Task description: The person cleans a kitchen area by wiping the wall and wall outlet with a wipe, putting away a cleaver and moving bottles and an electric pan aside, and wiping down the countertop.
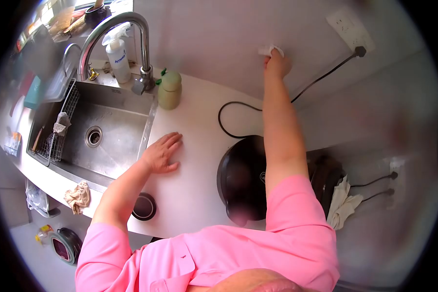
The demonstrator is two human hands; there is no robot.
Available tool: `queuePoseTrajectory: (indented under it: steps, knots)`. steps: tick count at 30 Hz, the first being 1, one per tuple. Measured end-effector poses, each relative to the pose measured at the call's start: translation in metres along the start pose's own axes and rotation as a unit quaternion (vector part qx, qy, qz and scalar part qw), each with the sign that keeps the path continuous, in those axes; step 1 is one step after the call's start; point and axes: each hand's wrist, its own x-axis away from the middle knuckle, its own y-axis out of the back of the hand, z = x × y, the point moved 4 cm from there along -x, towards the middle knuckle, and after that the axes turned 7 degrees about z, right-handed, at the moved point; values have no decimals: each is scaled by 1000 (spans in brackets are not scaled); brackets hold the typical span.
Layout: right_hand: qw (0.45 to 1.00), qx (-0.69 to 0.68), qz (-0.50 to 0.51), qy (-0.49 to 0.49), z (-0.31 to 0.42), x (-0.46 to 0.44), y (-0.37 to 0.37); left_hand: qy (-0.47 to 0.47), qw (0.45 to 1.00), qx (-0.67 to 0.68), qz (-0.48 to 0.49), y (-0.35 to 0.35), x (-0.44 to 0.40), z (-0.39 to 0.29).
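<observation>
My left hand lies flat on the white countertop, fingers spread, just right of the sink. Stretched far forward, my right hand presses a small white cloth against the grey wall. Its fingers are closed around the cloth, which could also be a wad of tissue. Under my right arm sits a round black appliance, partly hidden by the arm. A green bottle stands behind my left hand, and a dark round object lies close to my left forearm.
A steel sink with a wire rack and a tall faucet is at left. Beside it stands a white spray bottle. A black cord runs to a wall socket. Cloths hang at both sides.
</observation>
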Motion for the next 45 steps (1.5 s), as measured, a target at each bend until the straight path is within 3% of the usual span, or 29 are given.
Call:
queuePoseTrajectory:
  steps: [4,6,10,12,16,21,25,28,30,31,33,34,36,37,39,41,44,45]
  knots:
    - [997,22,31,-68,-13,0,9,-6,1000,-9,1,-5,1,2]
    - [987,75,-19,-142,-21,0,12,-3,1000,-16,2,-4,0,1]
    - [995,-30,-26,-92,-4,-9,1,-2,1000,-13,-10,-5,1,2]
    - [995,28,48,-77,8,-10,2,1,1000,-7,1,-5,2,0]
    - [998,-3,18,-56,-13,-16,3,3,1000,-12,14,-4,0,1]
    - [985,98,-39,-137,-14,-16,5,-2,1000,-18,-1,-6,2,1]
    - [984,92,-56,-140,-11,-13,3,2,1000,-6,-6,-7,3,2]
    - [989,62,-41,-124,-11,-19,2,-8,1000,-7,-4,-8,3,4]
    - [983,182,34,-14,16,-12,-14,-6,1000,-9,-3,-7,1,5]
    - [983,181,38,-15,15,-13,-18,-8,1000,-4,2,-9,1,4]
    - [949,284,64,123,23,-14,-34,-10,1000,-5,-2,-9,1,5]
    - [949,281,67,123,11,-17,-36,-16,1000,-3,-4,-9,1,5]
    - [836,473,59,272,-16,-17,-49,-8,1000,-2,0,-6,1,3]
    - [837,471,62,272,-24,-8,-58,-4,1000,1,5,-6,0,3]
    - [946,294,39,130,-43,9,-68,-2,1000,4,8,-8,0,6]
    - [950,282,53,121,-45,9,-65,0,1000,17,11,-7,0,1]
    - [906,306,119,267,-12,10,-62,7,1000,15,14,1,1,1]
    - [936,277,115,183,-7,8,-57,7,1000,9,15,1,0,1]
